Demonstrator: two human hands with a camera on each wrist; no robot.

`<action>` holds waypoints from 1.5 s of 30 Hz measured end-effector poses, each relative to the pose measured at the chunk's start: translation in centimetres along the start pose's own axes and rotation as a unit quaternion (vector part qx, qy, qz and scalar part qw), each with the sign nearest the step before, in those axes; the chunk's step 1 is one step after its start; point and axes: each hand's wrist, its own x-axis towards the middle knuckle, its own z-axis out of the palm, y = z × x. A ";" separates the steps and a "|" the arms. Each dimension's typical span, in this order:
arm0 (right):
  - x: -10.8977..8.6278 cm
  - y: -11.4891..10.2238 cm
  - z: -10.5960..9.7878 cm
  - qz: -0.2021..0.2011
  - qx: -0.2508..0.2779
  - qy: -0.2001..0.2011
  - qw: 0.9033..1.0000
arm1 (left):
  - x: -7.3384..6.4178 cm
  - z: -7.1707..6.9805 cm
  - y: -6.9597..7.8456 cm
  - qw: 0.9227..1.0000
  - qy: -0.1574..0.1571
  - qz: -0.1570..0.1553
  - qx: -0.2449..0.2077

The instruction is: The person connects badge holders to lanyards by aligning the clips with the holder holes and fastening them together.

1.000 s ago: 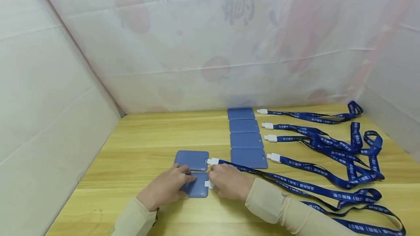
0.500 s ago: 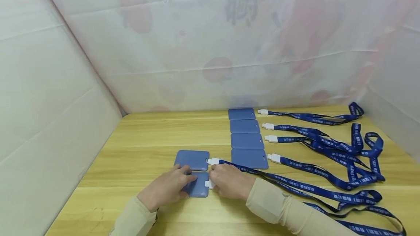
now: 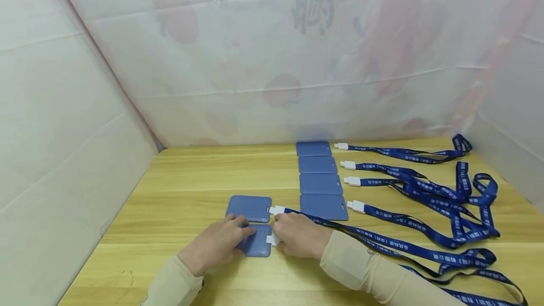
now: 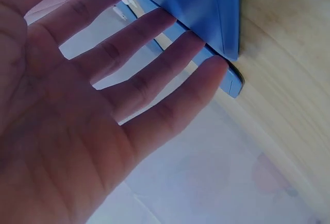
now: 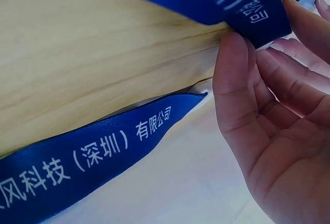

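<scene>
A blue badge holder (image 3: 259, 244) lies flat on the table in front of me. My left hand (image 3: 218, 242) rests on its left part, and in the left wrist view the fingers (image 4: 154, 105) are fairly straight, tips at the holder's edge. From the right, my right hand (image 3: 297, 236) pinches the white clip (image 3: 275, 240) of a blue lanyard (image 5: 258, 15), mostly hidden by the fingers. The clip's narrow end sits at the holder's right edge. Just beyond lies another badge holder (image 3: 250, 208), with a lanyard's white clip (image 3: 278, 210) at its slot.
Several blue badge holders (image 3: 320, 184) form a column farther back, each with a white lanyard clip (image 3: 352, 181) to its right. Their printed straps (image 3: 425, 185) loop and overlap across the right side of the wooden table (image 3: 187, 174). White cloth walls (image 3: 238, 60) stand behind and beside it.
Both hands keep almost the same place on the near badge holder and the clip. The whole head view has shifted very slightly.
</scene>
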 end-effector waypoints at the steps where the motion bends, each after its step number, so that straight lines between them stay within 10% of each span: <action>1: 0.0 0.0 0.0 -0.001 0.002 0.000 1.000 | 0.0 0.0 0.0 1.000 0.000 0.000 0.001; 45: 0.3 1.5 -1.6 0.010 0.008 0.033 0.999 | 1.5 -1.5 -1.2 0.997 0.058 -0.010 0.042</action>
